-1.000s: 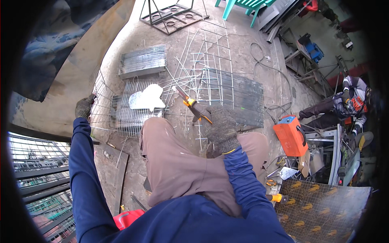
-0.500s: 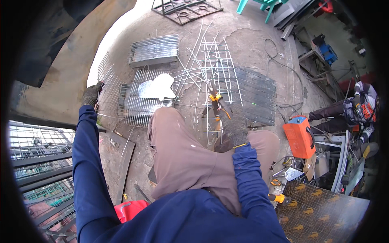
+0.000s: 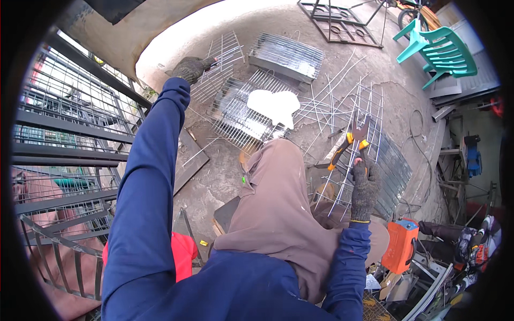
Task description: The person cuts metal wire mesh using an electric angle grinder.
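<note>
from my remote end, i have only the head view to go by. the right hand (image 3: pixel 366 179), gloved, is clenched round pliers (image 3: pixel 349 138) with yellow-and-black handles; their jaws stand parted over a loose wire grid (image 3: pixel 370 96), though whether they touch it is unclear. the left hand (image 3: pixel 187 69), gloved too, is stretched out to the edge of a wire mesh panel (image 3: pixel 222 61) at upper left; i cannot tell whether its fingers are clenched on the wires. to my mind a good hold takes the panel by a sound outer wire, clear of cut ends, and keeps the plier tips from snagging.

the floor (image 3: pixel 222 174) is rough, stained concrete. a grid-topped metal box (image 3: pixel 286 53) lies just beside the panel, a green plastic chair (image 3: pixel 450 51) stands at upper right, and an orange machine case (image 3: pixel 400 246) sits near another person (image 3: pixel 476 243) at lower right.
</note>
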The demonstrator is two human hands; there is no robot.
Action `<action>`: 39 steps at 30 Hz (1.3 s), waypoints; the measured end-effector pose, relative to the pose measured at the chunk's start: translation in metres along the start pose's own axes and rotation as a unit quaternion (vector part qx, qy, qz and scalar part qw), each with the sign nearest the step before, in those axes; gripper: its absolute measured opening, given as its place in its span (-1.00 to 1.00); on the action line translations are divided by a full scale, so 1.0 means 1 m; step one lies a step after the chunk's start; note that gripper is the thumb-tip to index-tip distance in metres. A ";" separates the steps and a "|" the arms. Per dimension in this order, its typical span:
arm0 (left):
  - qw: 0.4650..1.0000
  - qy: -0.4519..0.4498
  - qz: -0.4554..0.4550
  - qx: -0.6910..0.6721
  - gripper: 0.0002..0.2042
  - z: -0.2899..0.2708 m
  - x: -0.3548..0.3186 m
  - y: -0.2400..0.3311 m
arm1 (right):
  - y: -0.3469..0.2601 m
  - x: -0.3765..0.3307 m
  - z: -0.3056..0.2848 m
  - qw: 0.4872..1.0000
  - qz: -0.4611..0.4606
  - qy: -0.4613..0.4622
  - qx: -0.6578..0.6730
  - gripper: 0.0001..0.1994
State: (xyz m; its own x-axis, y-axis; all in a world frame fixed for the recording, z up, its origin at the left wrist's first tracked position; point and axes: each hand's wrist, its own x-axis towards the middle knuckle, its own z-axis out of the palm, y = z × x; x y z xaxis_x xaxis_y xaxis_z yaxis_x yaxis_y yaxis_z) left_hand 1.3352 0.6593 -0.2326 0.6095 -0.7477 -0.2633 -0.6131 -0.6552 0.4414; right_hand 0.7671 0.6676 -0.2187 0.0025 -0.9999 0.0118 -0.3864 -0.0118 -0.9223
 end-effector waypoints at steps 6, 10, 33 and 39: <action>0.999 0.032 0.027 -0.003 -0.26 -0.009 0.000 0.000 | -0.011 0.080 0.121 0.975 0.048 -0.213 -0.024 -0.54; 0.999 -0.027 -0.010 0.020 -0.30 -0.017 0.001 0.006 | 0.018 0.127 0.211 0.925 0.038 -0.328 -0.187 -0.47; 0.991 0.030 0.126 -0.026 -0.34 0.012 0.035 -0.028 | -0.225 -0.098 -0.048 0.793 -0.448 -0.341 -0.233 -0.71; 0.977 0.067 0.201 -0.021 -0.34 0.027 0.053 -0.051 | -0.205 -0.109 -0.057 0.804 -0.448 -0.294 -0.258 -0.70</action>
State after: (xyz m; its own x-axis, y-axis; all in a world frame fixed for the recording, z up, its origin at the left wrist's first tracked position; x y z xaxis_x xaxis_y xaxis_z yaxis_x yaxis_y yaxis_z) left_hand 1.3847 0.6499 -0.2924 0.3852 -0.9214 0.0521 -0.7969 -0.3036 0.5223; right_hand 0.7934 0.7789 -0.0090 0.8696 -0.4207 0.2582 -0.3171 -0.8770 -0.3610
